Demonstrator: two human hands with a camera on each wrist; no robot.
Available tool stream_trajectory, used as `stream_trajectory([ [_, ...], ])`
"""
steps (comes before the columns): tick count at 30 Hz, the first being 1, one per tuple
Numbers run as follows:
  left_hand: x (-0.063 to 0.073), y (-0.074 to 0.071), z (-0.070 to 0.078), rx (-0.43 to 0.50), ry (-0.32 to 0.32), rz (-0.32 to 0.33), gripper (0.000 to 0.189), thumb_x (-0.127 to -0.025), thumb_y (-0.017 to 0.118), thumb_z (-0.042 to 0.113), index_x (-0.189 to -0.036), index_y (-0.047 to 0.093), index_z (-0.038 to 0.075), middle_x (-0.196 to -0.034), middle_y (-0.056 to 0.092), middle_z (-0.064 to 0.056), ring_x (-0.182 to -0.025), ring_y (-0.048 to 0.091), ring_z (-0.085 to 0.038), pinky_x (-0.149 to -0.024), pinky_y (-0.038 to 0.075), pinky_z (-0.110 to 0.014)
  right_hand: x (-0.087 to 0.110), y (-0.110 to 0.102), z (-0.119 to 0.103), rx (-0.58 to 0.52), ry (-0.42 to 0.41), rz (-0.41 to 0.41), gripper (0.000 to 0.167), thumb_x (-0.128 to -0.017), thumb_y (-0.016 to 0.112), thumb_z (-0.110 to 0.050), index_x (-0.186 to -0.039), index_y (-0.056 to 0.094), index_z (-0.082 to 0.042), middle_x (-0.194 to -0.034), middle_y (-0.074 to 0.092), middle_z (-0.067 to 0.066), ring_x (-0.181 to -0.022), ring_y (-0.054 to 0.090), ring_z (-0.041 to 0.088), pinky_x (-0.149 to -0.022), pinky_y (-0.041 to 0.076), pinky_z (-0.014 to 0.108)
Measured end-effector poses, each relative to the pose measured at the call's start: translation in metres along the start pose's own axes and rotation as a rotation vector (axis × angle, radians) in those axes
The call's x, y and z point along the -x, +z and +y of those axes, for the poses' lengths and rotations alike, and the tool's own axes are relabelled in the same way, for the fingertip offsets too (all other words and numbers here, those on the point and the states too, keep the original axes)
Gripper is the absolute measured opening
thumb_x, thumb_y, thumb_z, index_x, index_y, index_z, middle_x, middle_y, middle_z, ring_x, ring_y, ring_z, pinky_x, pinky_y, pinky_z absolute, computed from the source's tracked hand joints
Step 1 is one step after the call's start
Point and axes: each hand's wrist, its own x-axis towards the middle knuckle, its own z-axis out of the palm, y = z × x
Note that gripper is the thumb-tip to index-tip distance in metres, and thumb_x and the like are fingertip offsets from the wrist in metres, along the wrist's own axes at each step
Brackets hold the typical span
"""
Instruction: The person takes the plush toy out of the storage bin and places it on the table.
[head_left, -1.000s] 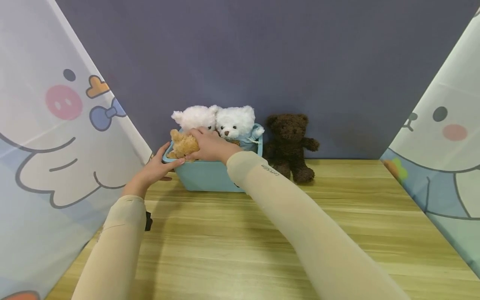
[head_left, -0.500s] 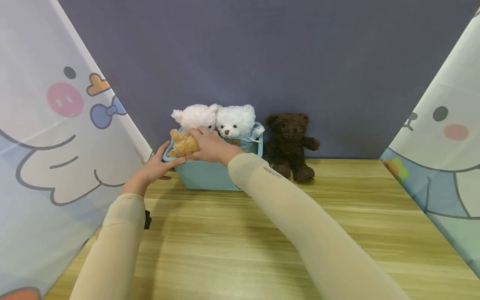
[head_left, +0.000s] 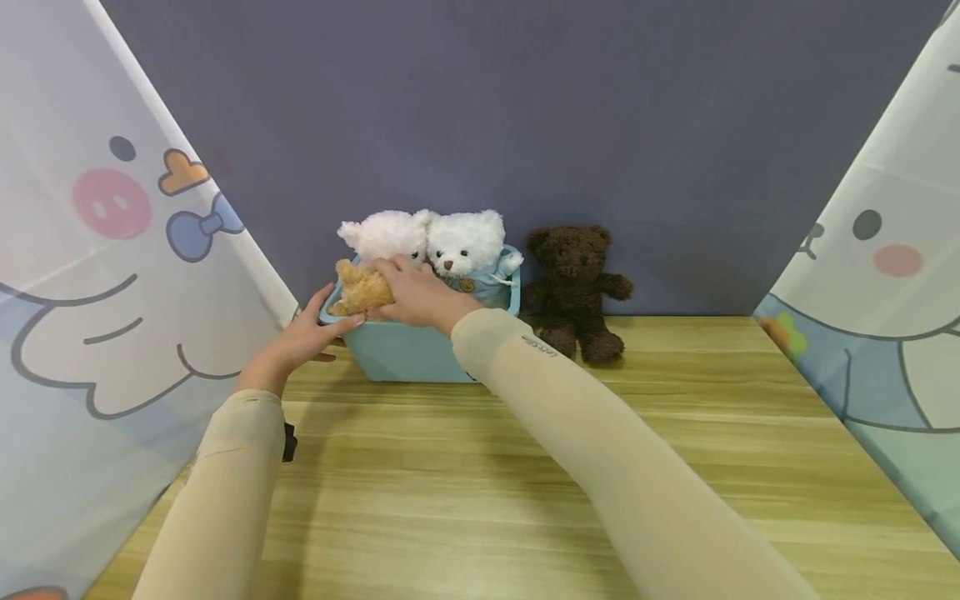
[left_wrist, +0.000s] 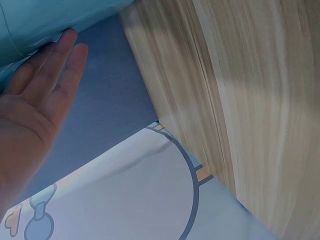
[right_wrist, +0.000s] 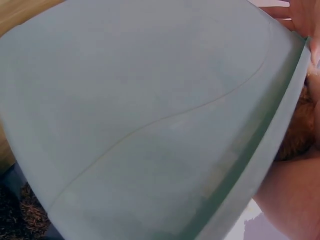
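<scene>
Pinkish-white plush [head_left: 386,236]: one. White bear [head_left: 468,236]: one. Tan plush [head_left: 363,289]: one. Dark brown bear [head_left: 576,283]: one. Plush total: four, three in the bin and one outside; perhaps more lower down, the inside being mostly hidden. Blue bin [head_left: 405,354]: one. Hands: two, left hand [head_left: 302,335] and right hand [head_left: 415,292]. Cream sleeves [head_left: 232,467]: two. Cartoon-printed panels [head_left: 45,350]: two. Dark backdrop [head_left: 480,100]: one. Wooden table [head_left: 450,492]: one.

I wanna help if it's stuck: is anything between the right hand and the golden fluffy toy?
Nothing visible: the right hand holds the golden toy directly, at the left end of the blue bin. The left hand is at the bin's corner, not between them.
</scene>
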Motion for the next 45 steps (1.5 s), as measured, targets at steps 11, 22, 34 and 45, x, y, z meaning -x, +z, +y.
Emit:
stream_trajectory([
  [11, 0.005, -0.001, 0.008, -0.001, 0.000, -0.004, 0.113, -0.100, 0.059, 0.068, -0.168, -0.025, 0.034, -0.176, 0.011, -0.032, -0.142, 0.053, -0.053, -0.107, 0.055, -0.067, -0.002, -0.006, 0.010, -0.027, -0.078, 0.023, 0.073, -0.103, 0.068, -0.050, -0.163, 0.033, -0.030, -0.160, 0.042, 0.003, -0.139, 0.056, 0.027, -0.119, 0.048, 0.049],
  [22, 0.000, 0.002, 0.008, -0.003, -0.015, -0.008, 0.113, -0.100, 0.058, 0.069, -0.168, -0.025, 0.034, -0.174, 0.017, -0.034, -0.142, 0.054, -0.052, -0.109, 0.055, -0.066, 0.000, -0.049, 0.017, -0.222, -0.124, 0.127, 0.065, -0.095, 0.081, -0.042, -0.151, 0.051, -0.028, -0.152, 0.053, 0.001, -0.137, 0.057, 0.020, -0.113, 0.054, 0.040],
  [34, -0.008, -0.002, 0.001, 0.022, 0.001, -0.031, 0.110, -0.104, 0.058, 0.061, -0.169, -0.022, 0.024, -0.174, 0.019, -0.032, -0.142, 0.052, -0.056, -0.108, 0.053, -0.070, 0.017, -0.096, 0.021, -0.298, -0.129, 0.183, 0.069, -0.091, 0.085, -0.043, -0.150, 0.053, -0.029, -0.155, 0.052, -0.002, -0.143, 0.052, 0.020, -0.116, 0.051, 0.040],
  [45, -0.016, -0.005, 0.006, 0.021, 0.007, -0.036, 0.110, -0.104, 0.059, 0.060, -0.168, -0.025, 0.033, -0.174, 0.007, -0.036, -0.139, 0.055, -0.056, -0.108, 0.053, -0.070, 0.047, -0.148, 0.042, -0.328, -0.045, 0.275, 0.071, -0.091, 0.083, -0.048, -0.152, 0.050, -0.032, -0.155, 0.053, -0.006, -0.137, 0.056, 0.014, -0.112, 0.053, 0.036],
])
